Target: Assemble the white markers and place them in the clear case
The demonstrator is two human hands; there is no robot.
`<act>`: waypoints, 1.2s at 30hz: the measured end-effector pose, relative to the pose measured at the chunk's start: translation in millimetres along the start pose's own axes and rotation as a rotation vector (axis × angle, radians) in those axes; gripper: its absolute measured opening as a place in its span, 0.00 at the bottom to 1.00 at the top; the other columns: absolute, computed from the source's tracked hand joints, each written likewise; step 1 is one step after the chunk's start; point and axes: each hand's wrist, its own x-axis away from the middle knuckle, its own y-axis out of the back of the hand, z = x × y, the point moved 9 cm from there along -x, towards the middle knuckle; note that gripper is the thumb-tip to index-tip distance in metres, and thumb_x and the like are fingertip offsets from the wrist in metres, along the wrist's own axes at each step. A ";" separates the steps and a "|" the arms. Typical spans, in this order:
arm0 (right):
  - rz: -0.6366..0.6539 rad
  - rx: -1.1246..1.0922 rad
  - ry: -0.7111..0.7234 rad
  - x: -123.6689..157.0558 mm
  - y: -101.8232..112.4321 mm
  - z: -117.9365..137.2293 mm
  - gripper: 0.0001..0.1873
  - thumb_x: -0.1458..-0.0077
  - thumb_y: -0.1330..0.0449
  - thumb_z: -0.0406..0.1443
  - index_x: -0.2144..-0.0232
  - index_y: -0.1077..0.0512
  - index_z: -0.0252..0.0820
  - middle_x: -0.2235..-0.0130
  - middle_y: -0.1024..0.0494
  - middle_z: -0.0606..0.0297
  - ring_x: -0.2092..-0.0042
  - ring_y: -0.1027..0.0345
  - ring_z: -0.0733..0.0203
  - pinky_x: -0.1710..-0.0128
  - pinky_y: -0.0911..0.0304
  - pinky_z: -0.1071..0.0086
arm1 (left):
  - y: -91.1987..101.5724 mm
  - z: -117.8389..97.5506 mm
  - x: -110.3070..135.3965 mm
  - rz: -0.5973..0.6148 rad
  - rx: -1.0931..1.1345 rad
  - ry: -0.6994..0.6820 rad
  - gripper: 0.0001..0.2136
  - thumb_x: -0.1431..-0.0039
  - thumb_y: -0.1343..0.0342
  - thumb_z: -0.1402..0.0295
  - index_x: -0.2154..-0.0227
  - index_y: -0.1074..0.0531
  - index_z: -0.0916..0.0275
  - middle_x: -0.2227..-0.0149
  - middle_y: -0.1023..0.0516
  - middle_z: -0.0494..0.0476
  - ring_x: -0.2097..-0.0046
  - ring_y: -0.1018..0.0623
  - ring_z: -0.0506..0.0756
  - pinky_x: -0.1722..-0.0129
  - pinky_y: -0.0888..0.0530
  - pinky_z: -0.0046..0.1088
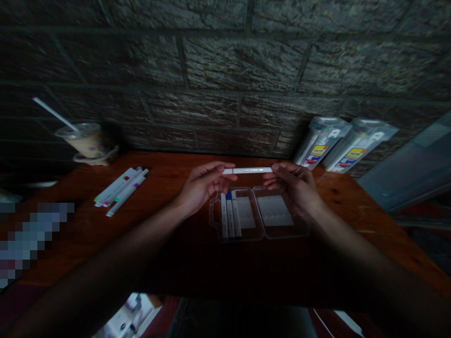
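A white marker (252, 170) is held level above the table, pinched at both ends. My left hand (207, 180) is closed on its left end, and my right hand (291, 180) grips the right end. Below the hands lies an open clear plastic case (260, 230). Several white markers (230, 218) stand side by side in its left half, some with dark blue ends. A pale insert (276, 211) lies in the right half. Over to the left, a loose pile of white markers (121, 188) with coloured caps rests on the wood.
A lidded cup with a straw (86, 138) sits in a holder at the back left. Two tall clear marker cases (319, 143) lean at the back right against the stone wall (211, 61). The wooden table (169, 159) ends near my body. Lower left is pixelated.
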 end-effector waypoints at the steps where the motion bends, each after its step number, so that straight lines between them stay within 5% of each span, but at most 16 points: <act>1: -0.007 -0.009 -0.009 -0.8 1.4 -0.8 0.15 0.48 0.26 0.47 0.71 0.21 0.44 0.69 0.14 0.61 0.71 0.19 0.60 0.72 0.22 0.70 | -1.3 -0.3 0.2 0.017 0.011 -0.001 0.13 0.38 0.36 0.65 0.55 0.18 0.68 0.63 0.14 0.65 0.72 0.21 0.50 0.70 0.23 0.26; 21: -0.130 -0.287 -0.276 -2.3 8.1 -26.2 0.05 0.45 0.29 0.30 0.72 0.21 0.39 0.75 0.15 0.62 0.77 0.20 0.65 0.75 0.23 0.81 | -19.5 -3.5 5.8 0.206 0.016 -0.009 0.17 0.36 0.35 0.65 0.46 0.20 0.64 0.52 0.15 0.68 0.70 0.19 0.49 0.66 0.20 0.27; 36: -0.073 -0.154 -0.132 -2.6 7.8 -19.4 0.09 0.49 0.27 0.38 0.71 0.22 0.40 0.72 0.15 0.61 0.77 0.24 0.65 0.79 0.27 0.77 | 6.7 11.3 -2.2 -0.035 -0.169 0.056 0.14 0.39 0.35 0.67 0.53 0.18 0.67 0.59 0.13 0.66 0.73 0.21 0.49 0.69 0.23 0.27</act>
